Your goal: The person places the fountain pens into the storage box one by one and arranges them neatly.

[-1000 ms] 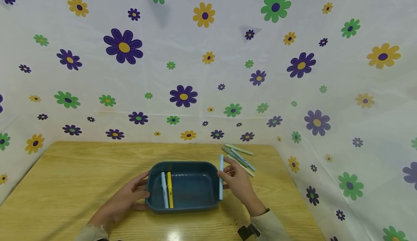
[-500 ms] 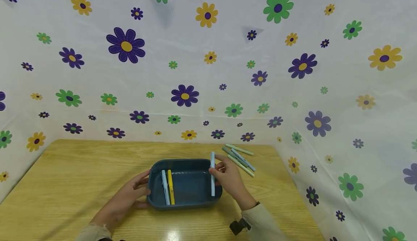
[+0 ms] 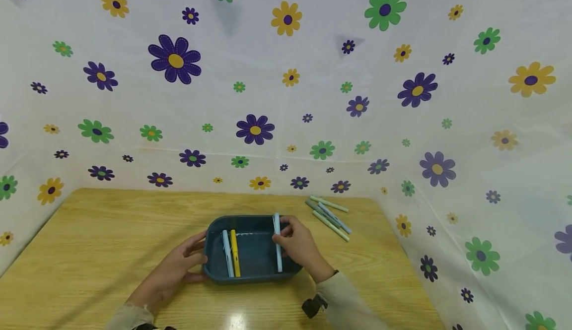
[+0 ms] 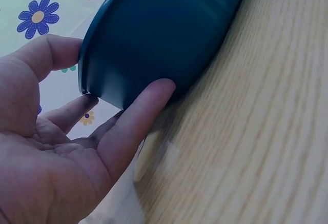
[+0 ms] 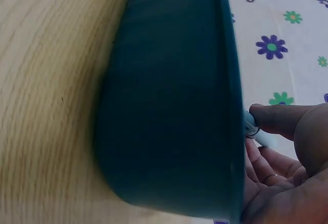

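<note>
Closest to me, two beige sleeves (image 3: pixel 346 302) reach in over the yellowish wood-grain tabletop (image 3: pixel 111 231), a dark strap (image 3: pixel 315 306) at the right wrist. And there's the left hand (image 3: pixel 180 260), its grip wide, fingers spread against the left end of a deep, dark blue, round-cornered rectangular tray (image 3: pixel 256 253). The right hand (image 3: pixel 300 243) has a narrow grip, pinching a slim pale blue pen (image 3: pixel 278 243) over the tray's right part; I can't tell whether that pen touches the bottom. At the tray's left, a light blue pen (image 3: pixel 228 254) lies just beside a bright yellow pen (image 3: pixel 235 253). Farther off, a loose cluster: pale green pen (image 3: pixel 330 226), light blue one, darker green one, another pale green. Behind it all, white sheeting (image 3: pixel 241 47) printed with purple, green and yellow flowers!
</note>
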{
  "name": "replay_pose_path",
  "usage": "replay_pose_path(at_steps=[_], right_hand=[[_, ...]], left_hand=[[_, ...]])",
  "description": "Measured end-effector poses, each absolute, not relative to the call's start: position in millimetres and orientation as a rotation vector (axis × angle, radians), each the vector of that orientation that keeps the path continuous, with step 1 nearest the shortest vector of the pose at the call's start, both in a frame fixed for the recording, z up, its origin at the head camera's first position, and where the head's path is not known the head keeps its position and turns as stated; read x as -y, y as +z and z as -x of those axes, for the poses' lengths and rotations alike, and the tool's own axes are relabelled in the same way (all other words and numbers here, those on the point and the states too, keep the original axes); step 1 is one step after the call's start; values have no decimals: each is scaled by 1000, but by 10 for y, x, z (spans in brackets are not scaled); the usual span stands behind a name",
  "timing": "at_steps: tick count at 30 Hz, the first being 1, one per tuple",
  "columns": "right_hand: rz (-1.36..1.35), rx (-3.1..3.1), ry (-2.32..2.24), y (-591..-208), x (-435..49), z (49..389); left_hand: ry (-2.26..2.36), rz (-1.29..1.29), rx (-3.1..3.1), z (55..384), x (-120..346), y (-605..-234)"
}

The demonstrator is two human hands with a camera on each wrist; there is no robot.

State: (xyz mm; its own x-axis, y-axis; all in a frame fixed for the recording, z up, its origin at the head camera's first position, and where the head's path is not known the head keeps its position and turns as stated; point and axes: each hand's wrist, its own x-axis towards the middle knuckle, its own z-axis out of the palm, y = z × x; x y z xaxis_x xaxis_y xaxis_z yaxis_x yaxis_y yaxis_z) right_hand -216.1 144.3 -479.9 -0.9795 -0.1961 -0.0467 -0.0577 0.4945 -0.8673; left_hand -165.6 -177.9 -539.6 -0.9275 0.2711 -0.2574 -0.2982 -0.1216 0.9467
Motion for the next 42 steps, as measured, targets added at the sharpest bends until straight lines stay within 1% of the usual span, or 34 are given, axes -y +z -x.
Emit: replay_pose_path(at_steps=[8, 14, 19, 28, 36, 42], right_hand=[[260, -2591, -1369, -4827, -1287, 2108], [211, -2533, -1306, -4826, -1144, 2086], [182, -2522, -1262, -4878, -1045, 2120], [75, -2538, -1195, -4967, -890, 2216], [84, -2565, -1125, -5017, -829, 2227], [65, -2520, -1165, -5021, -761, 2244]], left_hand=[[2101, 55, -1802, 1622, 1738, -5369], [2100, 79, -1823, 1612, 1720, -5377], [2089, 103, -1817, 1623, 1728, -5395], [2102, 53, -1800, 1619, 1737, -5362], [2098, 66, -1810, 1624, 1740, -5376], [2107, 97, -1822, 1615, 1752, -5389]])
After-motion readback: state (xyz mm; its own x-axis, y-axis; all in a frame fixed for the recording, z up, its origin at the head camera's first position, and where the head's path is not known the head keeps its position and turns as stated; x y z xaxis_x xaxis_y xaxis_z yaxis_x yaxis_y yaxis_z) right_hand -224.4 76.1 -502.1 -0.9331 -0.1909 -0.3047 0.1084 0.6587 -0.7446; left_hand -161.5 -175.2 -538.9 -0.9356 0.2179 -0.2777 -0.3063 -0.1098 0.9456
